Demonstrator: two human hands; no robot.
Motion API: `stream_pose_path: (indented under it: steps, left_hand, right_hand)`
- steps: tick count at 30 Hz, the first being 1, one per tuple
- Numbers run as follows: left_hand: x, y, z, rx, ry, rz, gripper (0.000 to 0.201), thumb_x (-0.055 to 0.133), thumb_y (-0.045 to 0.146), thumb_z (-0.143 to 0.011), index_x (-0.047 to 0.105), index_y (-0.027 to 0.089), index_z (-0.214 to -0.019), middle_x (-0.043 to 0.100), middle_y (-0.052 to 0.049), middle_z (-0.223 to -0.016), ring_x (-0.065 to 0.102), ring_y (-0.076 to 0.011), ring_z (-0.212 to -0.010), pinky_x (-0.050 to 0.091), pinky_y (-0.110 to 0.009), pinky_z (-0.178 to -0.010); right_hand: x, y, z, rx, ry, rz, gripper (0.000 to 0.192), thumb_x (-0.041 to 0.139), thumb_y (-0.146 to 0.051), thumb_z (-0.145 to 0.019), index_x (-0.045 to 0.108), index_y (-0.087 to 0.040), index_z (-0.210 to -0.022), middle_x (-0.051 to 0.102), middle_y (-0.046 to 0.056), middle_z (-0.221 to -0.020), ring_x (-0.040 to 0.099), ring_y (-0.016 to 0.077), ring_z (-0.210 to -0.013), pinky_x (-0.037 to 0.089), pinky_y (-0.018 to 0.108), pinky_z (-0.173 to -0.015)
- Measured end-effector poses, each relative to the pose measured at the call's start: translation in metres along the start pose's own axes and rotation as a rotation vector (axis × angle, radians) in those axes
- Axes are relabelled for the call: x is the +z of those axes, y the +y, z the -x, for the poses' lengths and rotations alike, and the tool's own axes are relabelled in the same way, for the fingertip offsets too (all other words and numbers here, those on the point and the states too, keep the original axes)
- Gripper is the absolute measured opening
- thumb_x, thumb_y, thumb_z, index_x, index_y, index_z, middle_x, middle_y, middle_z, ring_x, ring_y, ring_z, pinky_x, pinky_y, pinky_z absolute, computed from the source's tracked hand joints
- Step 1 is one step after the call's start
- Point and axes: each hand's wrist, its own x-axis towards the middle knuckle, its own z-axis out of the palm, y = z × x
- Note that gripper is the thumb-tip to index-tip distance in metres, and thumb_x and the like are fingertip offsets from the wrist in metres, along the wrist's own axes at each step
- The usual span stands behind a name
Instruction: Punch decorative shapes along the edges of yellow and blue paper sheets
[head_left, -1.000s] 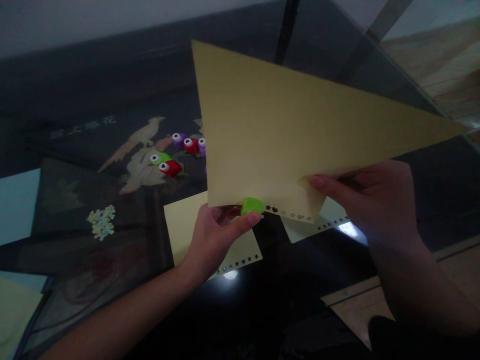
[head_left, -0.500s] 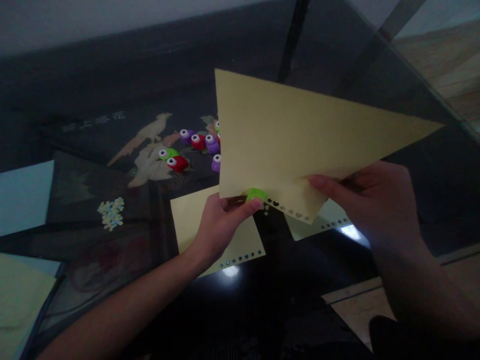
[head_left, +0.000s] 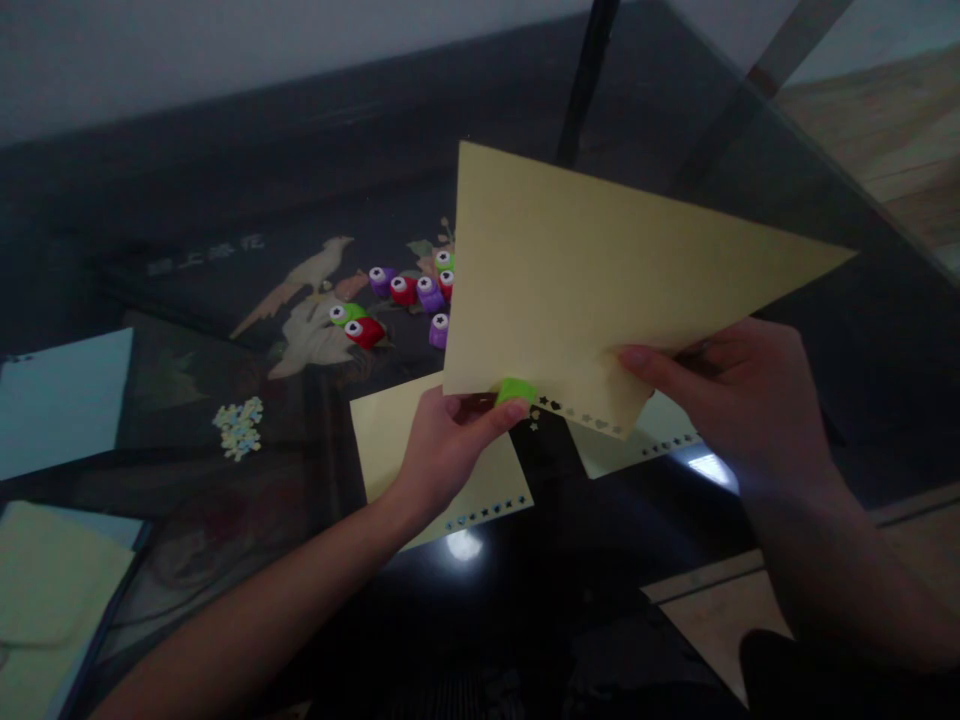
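Observation:
My left hand is closed around a green craft punch, thumb on top of it, at the lower edge of a yellow sheet of paper. A row of star and heart holes runs along that edge, right of the punch. My right hand pinches the same sheet from the right, thumb on its face and fingers behind. The sheet is tilted up above the table. A few small star cut-outs lie beside the punch. Beneath my hands are a yellow sheet and a pale sheet, both with punched holes along one edge.
Several craft punches in red, purple and green stand on the dark glass table. Left of them lies a heap of paper cut-outs. A light blue sheet and a yellow paper stack are at the far left.
The view has shifted slightly, so the table things appear a little further right. The held sheet has turned slightly. Both hands keep their grips.

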Motion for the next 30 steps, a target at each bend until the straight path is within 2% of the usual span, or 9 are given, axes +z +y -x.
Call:
stream_pose_path:
  steps: [7, 15, 24, 30]
  left_hand:
    - [-0.0003, -0.0039, -0.0009, 0.006, 0.001, 0.007, 0.024, 0.077, 0.031, -0.070, 0.074, 0.019, -0.091, 0.077, -0.007, -0.094, 0.072, -0.0189, -0.089, 0.053, -0.032, -0.087]
    - [-0.0018, -0.0034, -0.0020, -0.045, -0.016, -0.044, 0.026, 0.077, 0.036, -0.069, 0.075, 0.016, -0.085, 0.077, -0.011, -0.091, 0.072, -0.0210, -0.086, 0.054, -0.034, -0.084]
    - [0.0013, 0.0023, 0.0000, -0.125, -0.058, 0.024, 0.025, 0.080, 0.030, -0.066, 0.075, 0.015, -0.086, 0.077, -0.010, -0.094, 0.072, -0.0223, -0.090, 0.054, -0.036, -0.090]
    - [0.0023, 0.0047, 0.0005, -0.142, -0.081, 0.041, 0.025, 0.078, 0.026, -0.066, 0.073, 0.015, -0.088, 0.077, -0.010, -0.098, 0.072, -0.0228, -0.093, 0.053, -0.038, -0.093]
  right_hand:
    - [-0.0010, 0.0003, 0.0005, 0.022, -0.022, 0.009, 0.005, 0.074, -0.021, -0.073, 0.073, -0.024, -0.076, 0.076, 0.000, -0.076, 0.072, 0.0201, -0.066, 0.058, 0.031, -0.056]
    - [0.0001, 0.0049, -0.0014, 0.026, -0.038, -0.021, 0.004, 0.073, -0.023, -0.074, 0.073, -0.025, -0.078, 0.077, 0.000, -0.078, 0.072, 0.0208, -0.066, 0.059, 0.033, -0.056]
    - [-0.0011, 0.0031, -0.0027, 0.044, -0.039, -0.033, 0.010, 0.075, -0.019, -0.072, 0.072, -0.028, -0.075, 0.076, -0.001, -0.076, 0.072, 0.0211, -0.064, 0.059, 0.032, -0.052]
    - [-0.0007, 0.0040, -0.0027, 0.039, -0.012, -0.008, 0.011, 0.075, -0.017, -0.072, 0.072, -0.027, -0.076, 0.077, -0.001, -0.078, 0.072, 0.0207, -0.065, 0.058, 0.032, -0.055]
